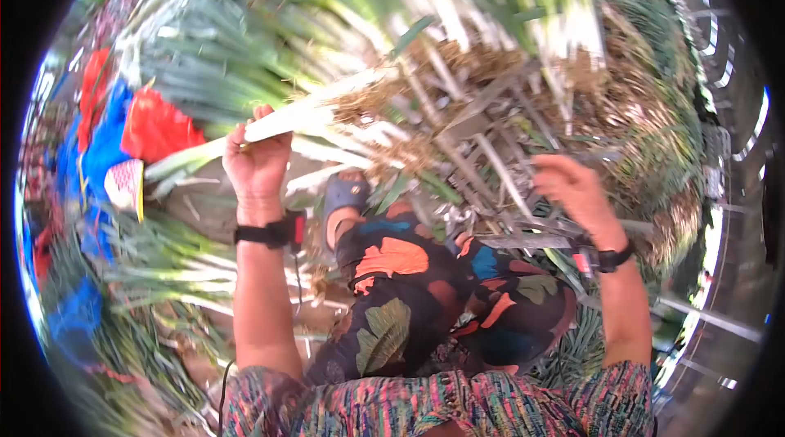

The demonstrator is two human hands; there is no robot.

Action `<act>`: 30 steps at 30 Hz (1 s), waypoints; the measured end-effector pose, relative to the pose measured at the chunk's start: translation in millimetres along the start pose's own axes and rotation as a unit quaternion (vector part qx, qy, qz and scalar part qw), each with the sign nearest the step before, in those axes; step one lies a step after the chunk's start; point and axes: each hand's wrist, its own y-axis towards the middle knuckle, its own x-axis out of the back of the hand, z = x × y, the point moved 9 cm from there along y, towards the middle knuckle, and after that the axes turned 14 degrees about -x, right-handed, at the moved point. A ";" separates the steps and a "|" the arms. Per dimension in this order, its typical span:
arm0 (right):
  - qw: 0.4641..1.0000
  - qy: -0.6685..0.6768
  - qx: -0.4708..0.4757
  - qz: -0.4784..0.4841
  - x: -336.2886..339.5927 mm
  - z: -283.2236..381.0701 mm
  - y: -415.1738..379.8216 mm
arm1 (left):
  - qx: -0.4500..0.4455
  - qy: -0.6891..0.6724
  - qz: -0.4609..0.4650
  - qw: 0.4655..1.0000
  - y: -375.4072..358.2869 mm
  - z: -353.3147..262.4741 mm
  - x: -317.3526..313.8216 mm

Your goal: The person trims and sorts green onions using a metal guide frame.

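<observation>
Leek in the left hand, bags and sheeting off to the left

The left hand [257, 163] is closed around the pale stem of a leek [302, 120], fingers and thumb wrapped about it. The leek lies across the middle of the scene, its green end pointing left and its bushy roots [360, 106] to the right. The right hand [576, 196] is blurred, its fingers apart and loosely bent, with nothing visible in its hold; it is over the right side, near a slatted frame [473, 120] strewn with stems and root scraps.

At the left, a red plastic bag [159, 128] sits crumpled against blue sheeting [106, 138]; the bag's contents cannot be seen. Just nearer is a small packet [124, 185] with a red-and-white pattern and a yellow edge, its inside hidden too. Farther down the left side lies blue mesh [75, 310], too blurred to tell whether it is a sack or what it might hold.

Loose leeks cover the far side in a broad heap [213, 53], with an upright-looking bunch [568, 32] at far right. More stalks [172, 269] lie near left, beside the person's patterned trousers [392, 261] and dark sandal [347, 192].
</observation>
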 end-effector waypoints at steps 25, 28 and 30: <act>0.878 0.369 0.292 0.084 -80.4 101.5 -91.6 | -0.237 0.691 0.500 0.464 -189.1 139.2 -146.4; 0.893 0.293 0.324 0.105 -91.8 114.5 -117.9 | -0.135 0.664 0.550 0.488 -185.9 155.4 -130.1; 0.896 0.276 0.323 0.128 -101.2 113.2 -118.7 | -0.109 0.650 0.562 0.499 -183.6 156.6 -125.0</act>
